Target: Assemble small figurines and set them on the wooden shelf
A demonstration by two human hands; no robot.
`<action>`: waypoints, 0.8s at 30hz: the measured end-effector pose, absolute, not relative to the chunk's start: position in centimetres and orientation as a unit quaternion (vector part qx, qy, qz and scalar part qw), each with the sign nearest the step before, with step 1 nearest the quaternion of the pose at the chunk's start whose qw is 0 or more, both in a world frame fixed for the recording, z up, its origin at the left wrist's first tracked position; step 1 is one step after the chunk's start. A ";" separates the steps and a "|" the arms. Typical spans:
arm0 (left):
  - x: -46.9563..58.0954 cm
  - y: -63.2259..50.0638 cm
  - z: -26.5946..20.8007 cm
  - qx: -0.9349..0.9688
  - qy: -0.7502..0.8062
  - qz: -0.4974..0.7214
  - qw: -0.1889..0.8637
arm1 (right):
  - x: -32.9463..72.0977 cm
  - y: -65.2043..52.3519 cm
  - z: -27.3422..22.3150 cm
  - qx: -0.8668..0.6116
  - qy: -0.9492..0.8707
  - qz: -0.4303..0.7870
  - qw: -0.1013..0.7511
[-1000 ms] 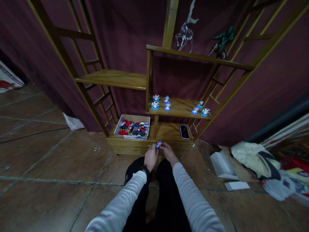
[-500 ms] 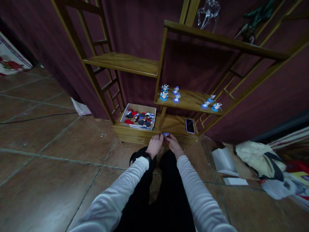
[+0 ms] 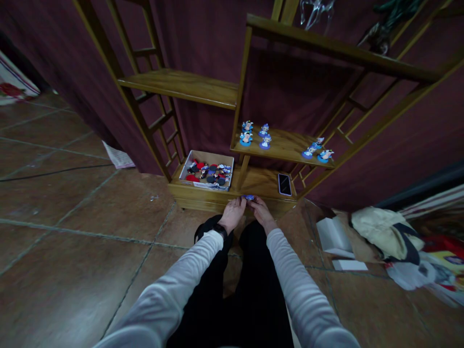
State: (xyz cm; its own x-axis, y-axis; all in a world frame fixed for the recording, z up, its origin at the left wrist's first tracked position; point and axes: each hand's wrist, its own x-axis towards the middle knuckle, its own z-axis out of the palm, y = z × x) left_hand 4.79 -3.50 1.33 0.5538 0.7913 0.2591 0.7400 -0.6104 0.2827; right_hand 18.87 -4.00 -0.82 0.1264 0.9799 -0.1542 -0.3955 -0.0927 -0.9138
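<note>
Between my fingertips, just in front of the low cabinet top, is a small purple-blue figurine (image 3: 249,197). My left hand (image 3: 234,212) pinches it from the left, and my right hand (image 3: 261,212) grips it from the right. Much of the figurine is hidden by the fingers. Behind and left of my hands, a shallow cardboard box (image 3: 186,170) holds several figurines with red, black and blue bases. On the shelf (image 3: 284,145) above, several blue and purple figurines stand in a left group and a right group, including a purple figurine (image 3: 266,141).
A phone (image 3: 284,184) lies on the cabinet top at right. A bare wooden shelf (image 3: 181,86) juts out at upper left. A glass figure (image 3: 316,12) stands higher up. White packaging (image 3: 333,237), a beige bag (image 3: 384,232) and plastic bags (image 3: 413,270) lie on the floor at right.
The view has tilted slightly, so the shelf's figurines sit a little higher in the picture. Both hands stay together at the small figurine, which appears turned a little.
</note>
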 end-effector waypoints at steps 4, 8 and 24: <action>4.8 -3.6 1.4 0.873 0.437 0.198 0.088 | 18.9 -4.0 -1.0 -0.464 -0.312 0.575 0.598; 4.9 -3.4 1.2 0.833 0.464 0.238 0.185 | 18.8 -3.8 -1.4 -0.461 -0.298 0.569 0.612; 5.3 -0.4 -0.5 0.469 0.408 0.394 0.677 | 17.8 -3.8 -0.8 -0.488 -0.291 0.547 0.615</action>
